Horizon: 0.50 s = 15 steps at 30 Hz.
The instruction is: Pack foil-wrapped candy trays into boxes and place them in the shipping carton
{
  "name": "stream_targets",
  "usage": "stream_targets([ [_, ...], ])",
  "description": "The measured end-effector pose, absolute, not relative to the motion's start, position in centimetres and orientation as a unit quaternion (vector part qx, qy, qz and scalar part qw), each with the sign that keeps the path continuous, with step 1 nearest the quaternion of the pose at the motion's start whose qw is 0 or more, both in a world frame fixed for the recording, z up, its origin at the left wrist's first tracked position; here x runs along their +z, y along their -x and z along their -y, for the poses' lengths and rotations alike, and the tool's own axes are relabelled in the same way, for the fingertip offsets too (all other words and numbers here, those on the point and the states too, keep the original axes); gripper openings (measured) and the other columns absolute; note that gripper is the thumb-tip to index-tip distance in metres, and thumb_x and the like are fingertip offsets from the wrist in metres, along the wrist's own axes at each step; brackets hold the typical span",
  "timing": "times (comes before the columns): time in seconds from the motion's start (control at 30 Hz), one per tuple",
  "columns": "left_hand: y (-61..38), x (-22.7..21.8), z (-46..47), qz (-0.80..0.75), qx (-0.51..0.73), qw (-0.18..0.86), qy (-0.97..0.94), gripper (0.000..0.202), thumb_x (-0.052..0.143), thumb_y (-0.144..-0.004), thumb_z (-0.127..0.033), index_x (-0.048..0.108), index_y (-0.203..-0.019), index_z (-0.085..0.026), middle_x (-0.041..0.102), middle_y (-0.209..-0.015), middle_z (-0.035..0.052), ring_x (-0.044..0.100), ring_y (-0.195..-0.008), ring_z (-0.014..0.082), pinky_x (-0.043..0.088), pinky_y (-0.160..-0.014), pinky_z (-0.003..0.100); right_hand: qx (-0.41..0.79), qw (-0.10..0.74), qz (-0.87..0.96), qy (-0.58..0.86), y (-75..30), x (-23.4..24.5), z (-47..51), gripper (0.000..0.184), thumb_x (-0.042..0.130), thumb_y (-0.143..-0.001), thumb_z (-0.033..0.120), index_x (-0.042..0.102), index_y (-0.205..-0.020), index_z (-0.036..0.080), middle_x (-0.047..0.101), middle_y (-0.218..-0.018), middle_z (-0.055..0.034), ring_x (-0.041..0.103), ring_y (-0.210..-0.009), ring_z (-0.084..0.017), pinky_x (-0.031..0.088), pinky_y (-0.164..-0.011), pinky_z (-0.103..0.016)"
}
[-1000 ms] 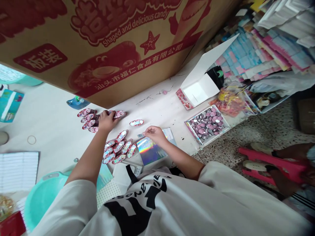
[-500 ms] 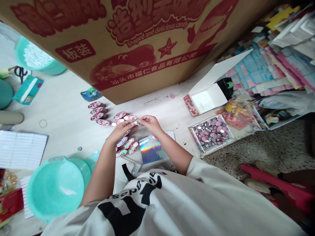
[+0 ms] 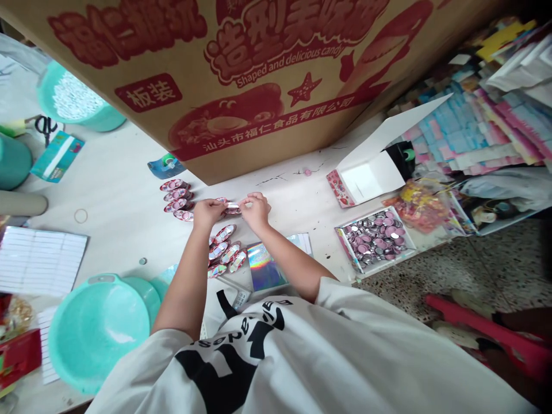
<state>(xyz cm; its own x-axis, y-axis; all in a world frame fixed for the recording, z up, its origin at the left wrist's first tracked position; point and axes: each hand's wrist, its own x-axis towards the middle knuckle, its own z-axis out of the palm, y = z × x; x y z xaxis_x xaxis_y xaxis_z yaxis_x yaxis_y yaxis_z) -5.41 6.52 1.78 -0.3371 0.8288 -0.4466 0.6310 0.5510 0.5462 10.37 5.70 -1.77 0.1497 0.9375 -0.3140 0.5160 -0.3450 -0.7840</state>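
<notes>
My left hand point(image 3: 209, 213) and my right hand point(image 3: 255, 210) meet over the white table point(image 3: 129, 172), pinching a pink-and-silver oval badge point(image 3: 232, 210) with a small shiny strip point(image 3: 233, 205) on it. The fingers hide most of the badge. Several matching oval badges lie in a short column point(image 3: 176, 198) left of my left hand. Another cluster of them point(image 3: 224, 250) lies below my hands. Near my right forearm is a holographic foil sheet point(image 3: 265, 265).
A large printed cardboard candy carton point(image 3: 194, 86) overhangs the far side. To the right are a tray of round pink-and-silver discs point(image 3: 375, 238), a white box point(image 3: 366, 172) and stacked paper sheets point(image 3: 474, 126). A turquoise basin point(image 3: 97, 333) and a lined notebook point(image 3: 38, 267) sit at left.
My hands have moved closer together around the badge. Earlier my right hand was at the foil sheet and my left on the badges. The view has shifted slightly.
</notes>
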Motion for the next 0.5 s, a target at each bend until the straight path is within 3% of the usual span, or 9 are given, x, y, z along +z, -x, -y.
stream_targets([
  [0.17, 5.0, 0.8, -7.1, -0.825, 0.047, 0.31, -0.47, 0.026, 0.073, -0.065, -0.039, 0.072, -0.076, -0.016, 0.066, -0.064, 0.0037, 0.053, -0.059, 0.0164, 0.034, -0.057, 0.028, 0.376, 0.22, 0.54, 0.72, -9.6, -3.3, -5.2, 0.009, 0.069, -0.085, 0.028, 0.074, -0.078, 0.024, 0.065, -0.116, -0.0043, 0.057, -0.113, -0.023, 0.033, -0.105, -0.041],
  [0.5, 5.5, -0.1, -7.2, -0.806, 0.012, 0.299, -0.51, 0.022, 0.073, -0.068, -0.04, 0.068, -0.072, -0.02, 0.07, -0.07, 0.0066, 0.059, -0.064, 0.0204, 0.035, -0.06, 0.031, 0.383, 0.211, 0.543, 0.717, -9.5, -3.9, -5.0, 0.014, 0.065, -0.086, 0.027, 0.071, -0.075, 0.022, 0.072, -0.093, -0.0002, 0.063, -0.088, -0.017, 0.032, -0.102, -0.037],
])
